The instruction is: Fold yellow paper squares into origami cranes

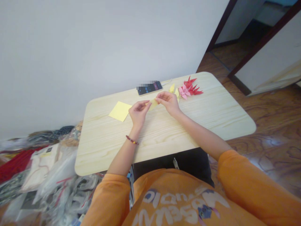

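One yellow strip point(153, 104) is held over the counter point(113, 141), its ends pinched in the narrow grip of the left hand point(138, 112) and the right hand point(170, 101). One yellow square point(120, 111), one phone point(150, 88) and one pink flower point(184, 91) are seen. Red flowers point(196, 91) are overlapped, so their count cannot be told. Yellow petals point(172, 88) are partly hidden by the right hand; the strip's ends are covered by fingers. The phone's upper edge is partly pixelated.

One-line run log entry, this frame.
left hand: pinching yellow paper; right hand: same paper; sheet: by left hand; phone: beyond; flowers: right
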### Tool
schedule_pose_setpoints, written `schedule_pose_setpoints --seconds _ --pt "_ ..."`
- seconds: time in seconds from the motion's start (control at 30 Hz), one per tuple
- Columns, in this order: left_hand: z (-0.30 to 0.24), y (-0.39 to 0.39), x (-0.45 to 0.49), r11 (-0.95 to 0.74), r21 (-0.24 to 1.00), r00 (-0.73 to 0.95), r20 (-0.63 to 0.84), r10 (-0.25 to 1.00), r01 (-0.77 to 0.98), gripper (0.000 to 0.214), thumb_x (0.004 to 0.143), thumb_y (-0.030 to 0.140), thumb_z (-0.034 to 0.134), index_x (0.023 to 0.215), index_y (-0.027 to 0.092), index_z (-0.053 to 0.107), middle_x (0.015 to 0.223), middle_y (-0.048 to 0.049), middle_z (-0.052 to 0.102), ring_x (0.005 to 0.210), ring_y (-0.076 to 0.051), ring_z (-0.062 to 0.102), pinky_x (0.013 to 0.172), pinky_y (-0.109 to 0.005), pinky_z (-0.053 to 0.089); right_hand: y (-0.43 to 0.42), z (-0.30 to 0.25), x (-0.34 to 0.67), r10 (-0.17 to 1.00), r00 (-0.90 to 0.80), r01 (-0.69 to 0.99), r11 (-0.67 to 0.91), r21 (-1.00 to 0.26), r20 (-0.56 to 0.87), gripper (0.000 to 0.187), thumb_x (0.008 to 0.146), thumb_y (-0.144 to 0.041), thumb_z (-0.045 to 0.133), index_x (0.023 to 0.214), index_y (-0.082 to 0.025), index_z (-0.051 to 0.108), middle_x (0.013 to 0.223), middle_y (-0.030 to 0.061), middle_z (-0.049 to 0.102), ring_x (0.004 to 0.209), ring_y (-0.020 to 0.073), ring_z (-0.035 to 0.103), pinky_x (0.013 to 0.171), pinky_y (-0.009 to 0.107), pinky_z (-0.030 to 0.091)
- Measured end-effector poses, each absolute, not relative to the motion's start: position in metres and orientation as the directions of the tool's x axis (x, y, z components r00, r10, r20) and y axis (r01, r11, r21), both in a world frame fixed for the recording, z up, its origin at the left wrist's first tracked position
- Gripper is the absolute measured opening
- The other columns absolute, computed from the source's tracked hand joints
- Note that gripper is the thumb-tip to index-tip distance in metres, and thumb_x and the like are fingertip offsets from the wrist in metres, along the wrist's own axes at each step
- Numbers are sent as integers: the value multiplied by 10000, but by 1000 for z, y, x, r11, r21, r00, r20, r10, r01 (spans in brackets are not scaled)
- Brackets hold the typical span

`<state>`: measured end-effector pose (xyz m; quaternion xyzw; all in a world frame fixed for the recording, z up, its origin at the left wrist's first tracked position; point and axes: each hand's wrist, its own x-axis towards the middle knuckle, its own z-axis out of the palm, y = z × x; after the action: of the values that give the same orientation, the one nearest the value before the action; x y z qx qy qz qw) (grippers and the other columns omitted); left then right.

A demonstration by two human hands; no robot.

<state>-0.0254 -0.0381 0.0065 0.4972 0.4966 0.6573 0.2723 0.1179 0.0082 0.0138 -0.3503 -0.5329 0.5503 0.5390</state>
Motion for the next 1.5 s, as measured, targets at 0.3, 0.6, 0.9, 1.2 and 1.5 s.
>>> schedule_pose_setpoints --seconds 0.3,0.6,0.9,1.2,1.5 --pt "11 -37 -25 -291 956 -351 286 892 40 274 603 344 810 807 196 705 612 1 674 554 -105 616 550 -216 488 11 12 118 971 -153 -214 150 -965 185 311 594 -398 787 705 -188 587 696 -6 620 668 119 591 668 277 523" --pt "2 -30 -28 -184 965 -420 91 903 -187 362 544 373 829 815 184 679 630 11 680 575 -105 631 616 -244 535 11 8 119 970 -225 -212 42 -976 91 372 479 -334 846 740 -179 631 687 -17 673 641 108 625 574 217 495" --pt "0 -26 -31 -145 956 -475 7 880 -254 449 483 402 848 819 174 656 668 1 682 643 -125 661 677 -275 555 19 2 120 958 -275 -202 23 -979 79 302 536 -338 822 736 -167 674 673 19 705 652 143 667 587 246 504" --pt "1 -30 -29 -187 979 -527 116 842 -83 329 582 349 801 820 167 665 630 3 673 586 -110 636 564 -215 497 12 5 119 950 -312 -207 -57 -977 11 379 547 -326 814 858 -171 664 656 7 698 650 143 666 644 269 538" --pt "0 -33 -22 -186 980 -444 140 885 -63 314 586 307 798 831 169 659 620 2 679 575 -113 634 579 -221 491 13 -2 115 960 -277 -156 -97 -983 -51 378 481 -272 841 770 -169 620 619 -18 653 601 135 626 590 266 519"
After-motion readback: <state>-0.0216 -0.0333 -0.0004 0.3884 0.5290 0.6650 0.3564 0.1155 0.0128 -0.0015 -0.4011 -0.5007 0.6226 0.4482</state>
